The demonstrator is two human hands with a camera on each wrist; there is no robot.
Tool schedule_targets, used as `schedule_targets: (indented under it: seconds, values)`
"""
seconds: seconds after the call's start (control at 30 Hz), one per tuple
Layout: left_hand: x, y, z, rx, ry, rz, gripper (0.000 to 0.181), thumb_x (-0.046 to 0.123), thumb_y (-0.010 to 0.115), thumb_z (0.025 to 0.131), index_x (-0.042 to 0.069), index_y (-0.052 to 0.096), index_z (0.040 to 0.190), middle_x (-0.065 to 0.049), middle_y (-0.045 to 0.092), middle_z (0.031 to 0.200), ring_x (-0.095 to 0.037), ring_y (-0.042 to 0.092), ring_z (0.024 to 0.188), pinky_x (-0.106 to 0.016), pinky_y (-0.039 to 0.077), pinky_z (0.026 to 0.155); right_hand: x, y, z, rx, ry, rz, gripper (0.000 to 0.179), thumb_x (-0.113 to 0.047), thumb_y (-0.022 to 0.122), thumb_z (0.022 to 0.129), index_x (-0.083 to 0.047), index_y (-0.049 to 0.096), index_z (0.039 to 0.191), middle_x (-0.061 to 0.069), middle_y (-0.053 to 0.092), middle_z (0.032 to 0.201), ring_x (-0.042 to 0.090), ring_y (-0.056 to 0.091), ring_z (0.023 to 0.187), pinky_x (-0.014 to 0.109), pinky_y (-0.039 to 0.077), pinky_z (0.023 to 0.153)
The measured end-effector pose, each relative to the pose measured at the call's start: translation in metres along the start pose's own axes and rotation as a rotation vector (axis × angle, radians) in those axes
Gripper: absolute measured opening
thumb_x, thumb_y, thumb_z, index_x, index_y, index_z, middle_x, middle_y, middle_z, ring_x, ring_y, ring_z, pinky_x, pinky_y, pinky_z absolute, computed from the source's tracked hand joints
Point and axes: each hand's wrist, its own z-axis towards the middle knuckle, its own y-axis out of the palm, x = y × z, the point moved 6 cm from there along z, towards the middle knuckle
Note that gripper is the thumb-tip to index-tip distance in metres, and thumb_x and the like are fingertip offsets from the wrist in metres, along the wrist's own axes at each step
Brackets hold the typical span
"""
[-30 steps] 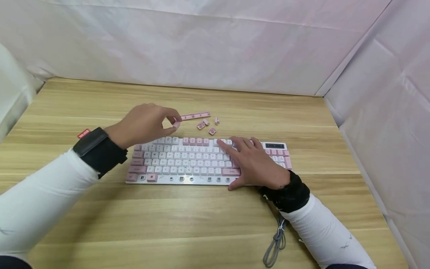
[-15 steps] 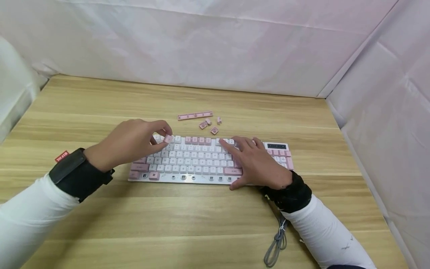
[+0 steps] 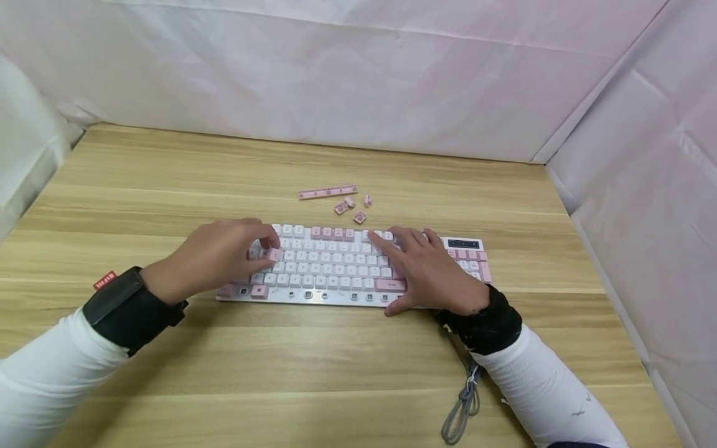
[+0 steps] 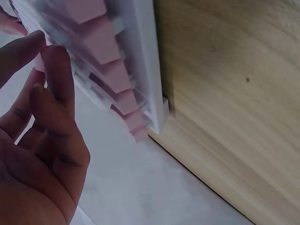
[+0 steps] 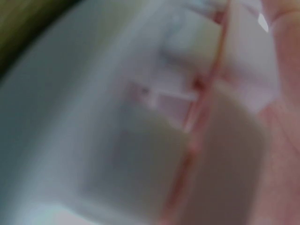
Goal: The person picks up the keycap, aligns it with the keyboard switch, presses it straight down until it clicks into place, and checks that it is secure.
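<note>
A white keyboard (image 3: 325,269) with white and pink keys lies across the table. Along its front row, several bare key sockets (image 3: 308,295) show where no keycaps sit. Between thumb and fingertips, my left hand (image 3: 215,252) pinches a small pink keycap (image 3: 274,255) over the keyboard's left part; the left wrist view shows the same keycap (image 4: 40,63) partly hidden by the fingers. My right hand (image 3: 434,274) rests with spread fingers on the keyboard's right part, its thumb at the front edge. The right wrist view is blurred, with large keys close to the palm.
Behind the keyboard lie a long pink spacebar keycap (image 3: 327,192) with its underside up and several small loose keycaps (image 3: 360,217). A bundled grey cable (image 3: 462,410) lies in front, beside the right forearm. White cloth (image 3: 336,74) hangs behind the table.
My left hand has carried the pink keycap from beside the long spacebar keycap, toward me and left, to over the keyboard's left part. The right hand has stayed in place.
</note>
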Motion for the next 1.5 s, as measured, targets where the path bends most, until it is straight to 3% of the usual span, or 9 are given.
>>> schedule_targets:
  seconds: [0.17, 0.4, 0.57, 0.87, 1.23, 1.5]
  values:
    - [-0.001, 0.0, -0.002, -0.012, -0.006, 0.004, 0.028, 0.026, 0.084, 0.082, 0.017, 0.072, 0.105, 0.003, 0.071, 0.09, -0.012, 0.052, 0.065, -0.026, 0.039, 0.053, 0.001, 0.001, 0.0, 0.0, 0.001, 0.002, 0.13, -0.072, 0.084, 0.058, -0.028, 0.019, 0.161, 0.015, 0.035, 0.156, 0.035, 0.036, 0.142, 0.062, 0.026, 0.115]
    - [0.0, -0.007, -0.005, -0.003, 0.017, 0.048, 0.034, 0.033, 0.078, 0.087, 0.019, 0.072, 0.118, -0.003, 0.071, 0.103, -0.011, 0.055, 0.066, -0.026, 0.041, 0.052, 0.0, 0.0, 0.0, 0.002, -0.003, -0.002, 0.131, -0.072, 0.084, 0.057, -0.027, 0.018, 0.161, 0.015, 0.036, 0.156, 0.034, 0.036, 0.142, 0.061, 0.027, 0.115]
    - [0.005, -0.007, -0.001, -0.032, 0.048, 0.044, 0.026, 0.027, 0.072, 0.091, 0.023, 0.074, 0.116, -0.005, 0.068, 0.114, -0.01, 0.053, 0.063, -0.025, 0.041, 0.051, 0.0, 0.0, 0.0, 0.01, -0.008, 0.004, 0.131, -0.071, 0.085, 0.057, -0.026, 0.02, 0.161, 0.015, 0.037, 0.155, 0.034, 0.036, 0.142, 0.061, 0.027, 0.114]
    - [0.01, -0.003, 0.004, -0.091, 0.101, 0.036, 0.021, 0.021, 0.073, 0.09, 0.023, 0.078, 0.11, -0.001, 0.067, 0.118, -0.005, 0.05, 0.061, -0.024, 0.04, 0.051, 0.001, 0.001, 0.0, -0.008, 0.0, 0.015, 0.13, -0.072, 0.084, 0.058, -0.028, 0.019, 0.161, 0.015, 0.035, 0.156, 0.034, 0.035, 0.143, 0.062, 0.025, 0.115]
    - [0.009, -0.004, 0.002, -0.068, 0.175, 0.066, 0.016, 0.021, 0.076, 0.088, 0.02, 0.08, 0.103, 0.0, 0.071, 0.107, -0.003, 0.054, 0.066, -0.024, 0.046, 0.059, 0.001, 0.0, 0.0, -0.004, -0.002, 0.005, 0.13, -0.073, 0.084, 0.058, -0.028, 0.019, 0.161, 0.015, 0.035, 0.156, 0.034, 0.035, 0.143, 0.062, 0.026, 0.115]
    - [0.007, -0.006, -0.002, -0.031, 0.177, 0.078, 0.018, 0.018, 0.082, 0.083, 0.018, 0.08, 0.101, 0.002, 0.073, 0.097, -0.004, 0.058, 0.07, -0.024, 0.049, 0.061, 0.001, 0.001, -0.001, -0.004, -0.009, 0.004, 0.129, -0.074, 0.082, 0.059, -0.028, 0.018, 0.161, 0.015, 0.035, 0.156, 0.034, 0.034, 0.143, 0.061, 0.026, 0.115]
